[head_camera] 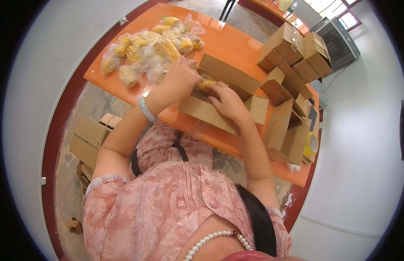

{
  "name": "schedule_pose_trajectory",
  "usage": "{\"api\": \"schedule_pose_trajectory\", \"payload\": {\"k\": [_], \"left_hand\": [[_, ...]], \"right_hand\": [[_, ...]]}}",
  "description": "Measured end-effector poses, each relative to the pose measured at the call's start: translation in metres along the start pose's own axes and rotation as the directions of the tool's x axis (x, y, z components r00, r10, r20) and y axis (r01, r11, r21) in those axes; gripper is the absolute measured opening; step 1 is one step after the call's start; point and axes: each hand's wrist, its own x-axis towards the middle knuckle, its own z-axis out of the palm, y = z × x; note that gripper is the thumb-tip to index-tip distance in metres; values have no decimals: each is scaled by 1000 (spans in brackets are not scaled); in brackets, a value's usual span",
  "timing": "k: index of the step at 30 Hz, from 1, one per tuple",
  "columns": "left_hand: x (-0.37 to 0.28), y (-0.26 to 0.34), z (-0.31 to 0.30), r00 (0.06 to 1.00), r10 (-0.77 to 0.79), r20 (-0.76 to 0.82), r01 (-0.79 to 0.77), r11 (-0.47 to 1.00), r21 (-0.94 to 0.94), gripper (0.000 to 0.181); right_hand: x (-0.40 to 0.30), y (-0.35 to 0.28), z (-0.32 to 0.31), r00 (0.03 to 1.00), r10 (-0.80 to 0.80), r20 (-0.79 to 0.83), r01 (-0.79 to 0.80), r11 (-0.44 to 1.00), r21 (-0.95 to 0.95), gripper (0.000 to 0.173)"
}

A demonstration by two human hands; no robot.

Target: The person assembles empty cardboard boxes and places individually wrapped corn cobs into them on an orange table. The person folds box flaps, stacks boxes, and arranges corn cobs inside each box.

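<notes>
An open cardboard box (205, 111) stands on the orange table before me, its flaps spread outward. My right hand (226, 99) reaches into it, with the fingers against a yellow corn cob in clear plastic (206, 83). Over the box's left side is my left hand (183, 75), its fingers bent near the same cob; whether it grips anything is unclear. A pile of plastic-wrapped corn cobs (133, 53) lies on the table just beyond and to the left of that hand. The lower inside of the box is partly hidden by my hands.
Open cardboard boxes (282, 130) stand at the right, near a roll of yellow tape (311, 143). Closed cartons (283, 45) are stacked at the table's far right, before a grey air cooler (337, 44). More cardboard (87, 137) is on the floor at the left. The orange table's edge (112, 91) runs close in front.
</notes>
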Motion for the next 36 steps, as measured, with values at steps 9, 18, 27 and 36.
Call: {"api": "schedule_pose_trajectory", "payload": {"k": [9,18,27,36], "left_hand": [[27,3,26,973,-130,189,97,980,173,13],[20,16,37,970,-216,107,176,939,296,13],[21,15,40,969,-243,-52,242,876,417,13],[32,1,55,889,-456,47,444,882,159,16]], "right_hand": [[-14,-4,-26,956,229,-181,-275,917,-290,36],[-17,3,-10,908,325,-265,-393,880,-267,40],[-14,-5,-14,894,401,-201,-445,853,-272,44],[-21,25,-25,917,390,-84,-391,920,6,48]]}}
